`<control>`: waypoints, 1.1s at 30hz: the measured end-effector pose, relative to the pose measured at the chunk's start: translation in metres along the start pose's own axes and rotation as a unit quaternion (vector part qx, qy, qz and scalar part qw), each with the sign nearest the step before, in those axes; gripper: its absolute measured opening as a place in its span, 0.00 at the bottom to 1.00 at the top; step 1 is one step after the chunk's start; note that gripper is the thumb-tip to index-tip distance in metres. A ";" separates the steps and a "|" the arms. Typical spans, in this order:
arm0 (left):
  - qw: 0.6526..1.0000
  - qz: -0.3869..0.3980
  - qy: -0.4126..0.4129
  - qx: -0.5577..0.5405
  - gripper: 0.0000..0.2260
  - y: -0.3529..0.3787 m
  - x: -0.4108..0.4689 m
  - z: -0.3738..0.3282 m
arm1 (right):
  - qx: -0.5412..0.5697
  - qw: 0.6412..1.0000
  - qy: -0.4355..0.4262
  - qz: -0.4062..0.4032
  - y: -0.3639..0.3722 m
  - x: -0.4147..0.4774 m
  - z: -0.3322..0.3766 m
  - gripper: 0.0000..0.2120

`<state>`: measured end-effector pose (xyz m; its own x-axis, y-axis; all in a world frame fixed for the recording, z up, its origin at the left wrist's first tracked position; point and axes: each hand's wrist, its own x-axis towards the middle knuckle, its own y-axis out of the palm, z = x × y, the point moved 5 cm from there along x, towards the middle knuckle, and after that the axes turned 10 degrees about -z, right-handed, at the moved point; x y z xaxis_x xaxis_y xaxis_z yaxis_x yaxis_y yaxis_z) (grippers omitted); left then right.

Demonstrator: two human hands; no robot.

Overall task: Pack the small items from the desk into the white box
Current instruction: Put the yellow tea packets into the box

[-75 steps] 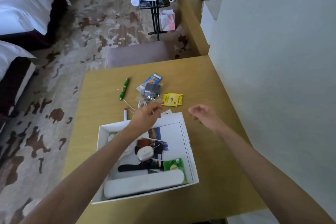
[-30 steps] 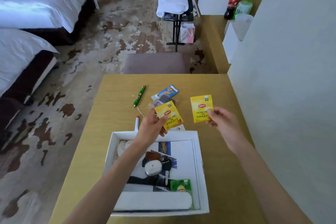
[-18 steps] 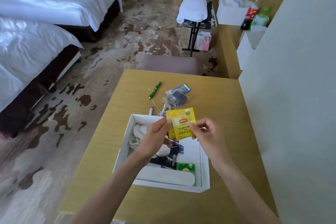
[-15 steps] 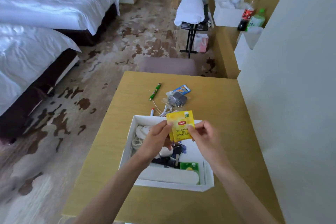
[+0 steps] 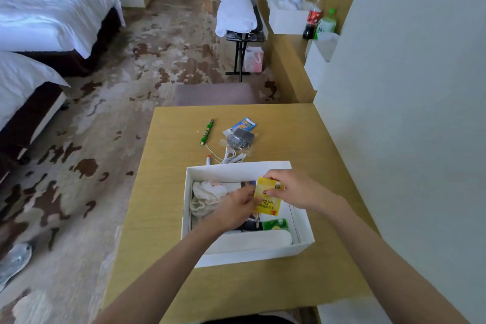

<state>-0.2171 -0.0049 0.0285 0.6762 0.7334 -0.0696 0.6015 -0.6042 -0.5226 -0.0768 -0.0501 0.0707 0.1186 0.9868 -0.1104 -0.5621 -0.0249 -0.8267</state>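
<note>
One yellow tea packet (image 5: 268, 198) in view, held tilted over the box (image 5: 236, 167), right half, above what's inside. Can't tell if a second one is stacked behind it. My right hand (image 5: 294, 188) pinches its top edge, thumb and fingers curled on it. My left hand (image 5: 236, 208) pinches its left edge, fingers curled. Both hands are over the box.

In the box: 1 white cloth bundle (image 5: 207, 193) at the left, 1 green packet (image 5: 276, 224) near right, 1 long white case (image 5: 252, 239) along the near wall. More is hidden under my hands.

The box sits on the desk (image 5: 289, 139). Beyond it, 5 loose things: 1 green pen (image 5: 206, 132), 1 blue sachet (image 5: 244, 123), 1 grey charger (image 5: 240, 138) in clear wrap, 1 white cable (image 5: 231, 156), 1 red-tipped marker (image 5: 208, 159) just beside the box's far wall.
</note>
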 end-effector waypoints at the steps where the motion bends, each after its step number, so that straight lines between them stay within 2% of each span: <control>1: 1.000 0.013 0.004 0.012 0.09 0.005 0.001 0.001 | -0.020 1.000 0.012 0.019 0.001 -0.001 -0.004 0.04; 6: 0.981 0.100 0.041 0.161 0.13 0.026 -0.003 0.017 | -0.158 0.985 0.008 0.076 0.009 -0.001 -0.021 0.06; 11: 0.952 0.176 0.049 0.244 0.13 0.029 -0.010 0.040 | -0.205 0.969 -0.010 0.134 0.035 0.006 -0.029 0.09; 15: 0.945 0.217 0.047 0.238 0.12 0.032 -0.013 0.045 | -0.210 0.963 -0.009 0.170 0.058 0.010 -0.034 0.15; 21: 0.953 0.213 0.039 0.212 0.13 0.031 -0.016 0.049 | -0.235 0.953 -0.015 0.191 0.079 0.013 -0.044 0.15; 26: 0.955 0.211 0.030 0.204 0.13 0.032 -0.017 0.053 | -0.145 0.965 0.036 0.215 0.072 0.022 -0.054 0.17; 30: 0.956 0.208 0.022 0.206 0.13 0.034 -0.014 0.055 | -0.166 0.954 0.049 0.245 0.086 0.017 -0.059 0.18; 33: 0.956 0.209 0.018 0.205 0.13 0.034 -0.014 0.057 | -0.139 0.963 0.050 0.224 0.077 0.021 -0.058 0.17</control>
<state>-0.2300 -0.0179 -0.0365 0.8396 0.4387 -0.3203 0.0625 -0.6637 -0.7454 -0.0704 -0.0404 -0.0268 0.0012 0.8472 -0.5313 -0.3362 -0.5000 -0.7981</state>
